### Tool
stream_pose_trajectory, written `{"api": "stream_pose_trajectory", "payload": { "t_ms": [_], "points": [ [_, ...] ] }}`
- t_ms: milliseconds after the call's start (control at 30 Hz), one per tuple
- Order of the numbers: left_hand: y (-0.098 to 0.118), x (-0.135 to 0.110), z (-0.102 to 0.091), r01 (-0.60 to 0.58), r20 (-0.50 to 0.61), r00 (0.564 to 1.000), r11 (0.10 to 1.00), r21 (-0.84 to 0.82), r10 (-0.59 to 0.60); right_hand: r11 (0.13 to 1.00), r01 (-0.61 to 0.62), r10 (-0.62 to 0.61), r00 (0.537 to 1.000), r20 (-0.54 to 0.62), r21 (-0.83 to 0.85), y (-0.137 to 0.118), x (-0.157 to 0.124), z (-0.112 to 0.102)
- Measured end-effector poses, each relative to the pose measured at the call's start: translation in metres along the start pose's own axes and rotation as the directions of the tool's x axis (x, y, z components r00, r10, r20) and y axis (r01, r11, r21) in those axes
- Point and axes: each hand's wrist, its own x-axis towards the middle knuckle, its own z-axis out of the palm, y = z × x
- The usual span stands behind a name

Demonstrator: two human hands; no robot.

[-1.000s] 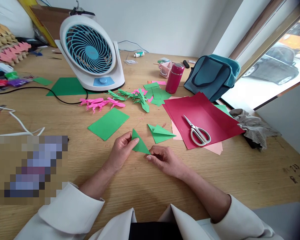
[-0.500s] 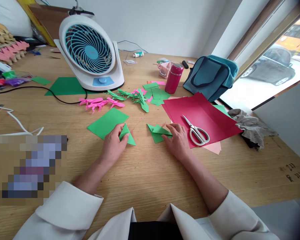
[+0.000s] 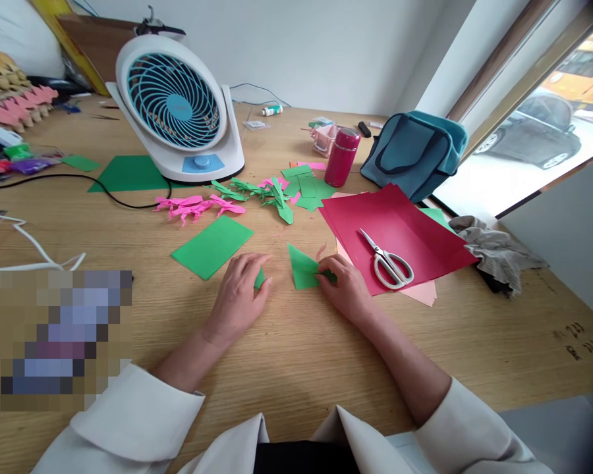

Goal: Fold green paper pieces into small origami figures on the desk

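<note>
Left hand (image 3: 240, 289) now lies flat, open, over the folded green paper triangle (image 3: 259, 279); at its three o'clock, right hand (image 3: 343, 286) pinches the second green paper fold (image 3: 302, 268).

Noted a wooden bench (image 3: 286, 368) strewn with craft paper. Saw a white fan (image 3: 175, 105) with a blue grille at the back left, standing on a dark green sheet (image 3: 123, 174), with a black cable (image 3: 79, 179) trailing away leftward. Found pink folded figures (image 3: 197, 206) and green folded figures (image 3: 257, 191) in a row just in front of the fan. Saw a flat green rectangle (image 3: 211, 245) nearer the front. Found red sheets (image 3: 400, 230) to the right, with white-handled scissors (image 3: 388, 260) lying on them. Noted a magenta flask (image 3: 342, 157) upright behind the red sheets, a teal bag (image 3: 415, 155) beside it, and a crumpled grey cloth (image 3: 499, 250) at the right edge.
</note>
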Motion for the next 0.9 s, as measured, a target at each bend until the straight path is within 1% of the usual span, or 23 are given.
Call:
{"api": "stream_pose_trajectory", "payload": {
  "t_ms": [100, 200, 267, 300, 333, 400, 433, 500, 567, 667, 767, 833, 900],
  "points": [
    [0.005, -0.002, 0.003, 0.068, 0.038, 0.997, 0.984, -0.164, -0.063, 0.991, -0.070, 0.069, 0.998, 0.014, 0.111, -0.007, -0.001, 0.000],
    [0.010, -0.003, 0.006, 0.191, 0.106, 0.981, 0.916, -0.353, -0.163, 0.943, -0.157, 0.152, 0.988, 0.042, 0.294, -0.016, -0.003, 0.004],
    [0.012, -0.004, 0.008, 0.273, 0.150, 0.962, 0.843, -0.465, -0.228, 0.866, -0.193, 0.184, 0.981, 0.063, 0.462, -0.022, -0.005, 0.009],
    [0.013, -0.004, 0.009, 0.302, 0.165, 0.953, 0.807, -0.508, -0.253, 0.807, -0.199, 0.188, 0.979, 0.078, 0.555, -0.025, -0.006, 0.012],
    [0.014, -0.004, 0.009, 0.323, 0.174, 0.946, 0.778, -0.539, -0.272, 0.744, -0.205, 0.187, 0.978, 0.096, 0.636, -0.027, -0.007, 0.014],
    [0.015, -0.005, 0.008, 0.337, 0.179, 0.941, 0.748, -0.572, -0.287, 0.642, -0.233, 0.195, 0.971, 0.139, 0.730, -0.031, -0.008, 0.018],
    [0.016, -0.005, 0.007, 0.333, 0.177, 0.942, 0.742, -0.581, -0.285, 0.613, -0.254, 0.205, 0.966, 0.159, 0.748, -0.033, -0.008, 0.019],
    [0.019, -0.004, 0.003, 0.324, 0.174, 0.945, 0.728, -0.604, -0.277, 0.589, -0.291, 0.228, 0.955, 0.191, 0.754, -0.035, -0.008, 0.019],
    [0.022, -0.003, -0.002, 0.330, 0.179, 0.942, 0.702, -0.631, -0.282, 0.585, -0.306, 0.240, 0.950, 0.200, 0.751, -0.037, -0.008, 0.017],
    [0.025, -0.002, -0.005, 0.371, 0.215, 0.927, 0.649, -0.665, -0.308, 0.591, -0.298, 0.246, 0.952, 0.184, 0.750, -0.038, -0.007, 0.016],
    [0.025, -0.001, -0.002, 0.414, 0.268, 0.906, 0.560, -0.718, -0.326, 0.600, -0.281, 0.233, 0.957, 0.172, 0.749, -0.040, -0.009, 0.016],
    [0.024, -0.001, 0.002, 0.442, 0.302, 0.890, 0.484, -0.755, -0.340, 0.609, -0.268, 0.200, 0.963, 0.182, 0.746, -0.040, -0.011, 0.018],
    [0.023, 0.000, 0.004, 0.474, 0.340, 0.872, 0.437, -0.765, -0.351, 0.619, -0.254, 0.161, 0.967, 0.196, 0.743, -0.040, -0.014, 0.020]
  ]
}}
